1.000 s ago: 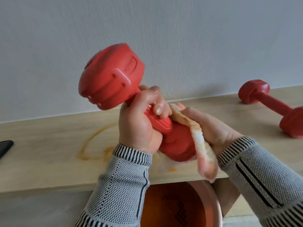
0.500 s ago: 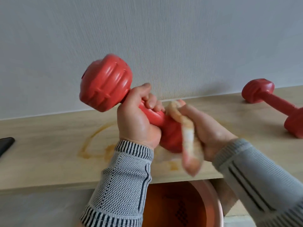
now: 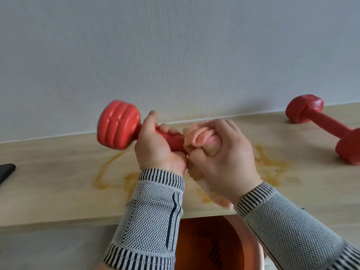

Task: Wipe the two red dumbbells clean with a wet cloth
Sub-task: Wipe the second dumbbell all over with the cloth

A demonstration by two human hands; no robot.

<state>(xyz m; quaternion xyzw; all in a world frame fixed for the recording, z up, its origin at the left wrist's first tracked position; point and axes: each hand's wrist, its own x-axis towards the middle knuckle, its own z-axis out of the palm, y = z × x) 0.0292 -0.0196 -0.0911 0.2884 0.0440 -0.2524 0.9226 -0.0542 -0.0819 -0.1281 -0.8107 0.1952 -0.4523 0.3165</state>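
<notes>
A: Where's the dumbbell (image 3: 124,126) being wiped, and which way does it run?

B: It's held in the air above the wooden shelf (image 3: 48,184), close to the wall (image 3: 175,55). Its long axis runs nearly level, left to right. One ribbed head points left and shows in full. The other end is buried in the cloth (image 3: 196,136).

A: And the hands?

B: The left hand (image 3: 157,151) is curled tight round the bar, thumb up near the left head. The right hand (image 3: 222,156) has its fingers wrapped round the pinkish cloth, bunched over the right end of the dumbbell. The two hands touch at the bar's middle. Both wear grey knit sleeves with striped cuffs.

A: The other dumbbell (image 3: 327,129)?

B: It lies on the shelf, well apart, at the right edge. Its axis slants from a far head near the wall down to a nearer head, cut off by the frame.

A: Any writing on either?

B: None I can read; the held one is blurred.

A: Containers?

B: An orange basin (image 3: 206,248) sits below the shelf's front edge, between the forearms. What's in it I cannot tell. Amber stains (image 3: 109,178) mark the shelf under the hands, and a dark object (image 3: 6,170) pokes in at the left
</notes>
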